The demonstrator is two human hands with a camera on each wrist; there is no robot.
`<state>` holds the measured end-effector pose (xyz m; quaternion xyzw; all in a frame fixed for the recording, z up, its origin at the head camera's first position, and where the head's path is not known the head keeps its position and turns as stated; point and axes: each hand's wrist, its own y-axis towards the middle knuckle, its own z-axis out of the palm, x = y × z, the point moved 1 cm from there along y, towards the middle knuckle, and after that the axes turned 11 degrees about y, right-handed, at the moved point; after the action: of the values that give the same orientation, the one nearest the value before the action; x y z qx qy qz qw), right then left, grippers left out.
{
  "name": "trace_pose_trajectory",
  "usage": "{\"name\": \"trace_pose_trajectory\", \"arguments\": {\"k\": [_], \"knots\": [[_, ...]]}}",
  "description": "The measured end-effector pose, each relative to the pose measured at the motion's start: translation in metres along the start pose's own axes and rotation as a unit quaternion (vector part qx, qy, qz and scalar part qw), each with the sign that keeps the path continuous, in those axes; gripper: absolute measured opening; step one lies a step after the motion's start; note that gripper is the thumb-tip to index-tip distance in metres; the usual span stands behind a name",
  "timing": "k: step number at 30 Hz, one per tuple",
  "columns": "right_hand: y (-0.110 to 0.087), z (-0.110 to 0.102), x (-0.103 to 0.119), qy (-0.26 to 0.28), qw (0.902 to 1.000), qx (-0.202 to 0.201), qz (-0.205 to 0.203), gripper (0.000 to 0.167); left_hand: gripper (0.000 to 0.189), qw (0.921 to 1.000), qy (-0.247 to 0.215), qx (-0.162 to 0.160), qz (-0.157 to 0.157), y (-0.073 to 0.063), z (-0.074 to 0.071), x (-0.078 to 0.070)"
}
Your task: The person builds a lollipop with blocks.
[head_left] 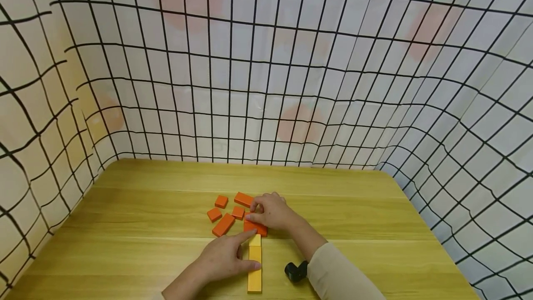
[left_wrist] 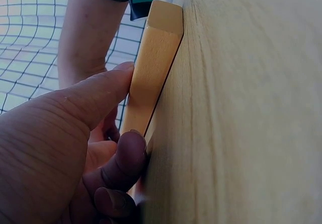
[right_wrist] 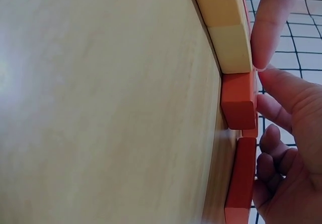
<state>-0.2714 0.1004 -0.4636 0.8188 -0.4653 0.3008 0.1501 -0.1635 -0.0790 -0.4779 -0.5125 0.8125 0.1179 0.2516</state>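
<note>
Head view: yellow blocks [head_left: 255, 284] line up toward the near edge of the table [head_left: 354, 212]; orange blocks [head_left: 223, 225] lie past them. Left wrist view: the left hand [left_wrist: 65, 138], thumb out straight, touches a yellow block without gripping. Right wrist view: the right hand [right_wrist: 307, 143], fingers bent, touches an orange block; I cannot tell if it pinches.

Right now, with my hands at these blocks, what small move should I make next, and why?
Perhaps use your right hand to square the orange block against the pale yellow block: the two meet, with the orange one lying crosswise, and your right hand is right there. Your left hand rests on the long yellow block and could steady it.
</note>
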Motion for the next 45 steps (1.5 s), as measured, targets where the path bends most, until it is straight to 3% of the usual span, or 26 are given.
{"name": "trace_pose_trajectory", "arguments": {"k": [13, 36, 45], "knots": [[0.006, 0.010, 0.011, -0.009, 0.9997, -0.019, -0.008, 0.028, 0.083, 0.9999, 0.003, -0.004, 0.012, 0.000, 0.000, 0.002], [0.013, 0.015, 0.023, -0.045, 0.9977, -0.041, 0.030, 0.030, 0.083, 0.9999, -0.005, -0.001, 0.013, 0.000, -0.001, 0.001], [0.015, 0.014, 0.025, -0.018, 0.9986, -0.040, 0.029, 0.026, 0.082, 0.9999, -0.007, -0.004, 0.015, 0.001, 0.000, 0.002]]}}
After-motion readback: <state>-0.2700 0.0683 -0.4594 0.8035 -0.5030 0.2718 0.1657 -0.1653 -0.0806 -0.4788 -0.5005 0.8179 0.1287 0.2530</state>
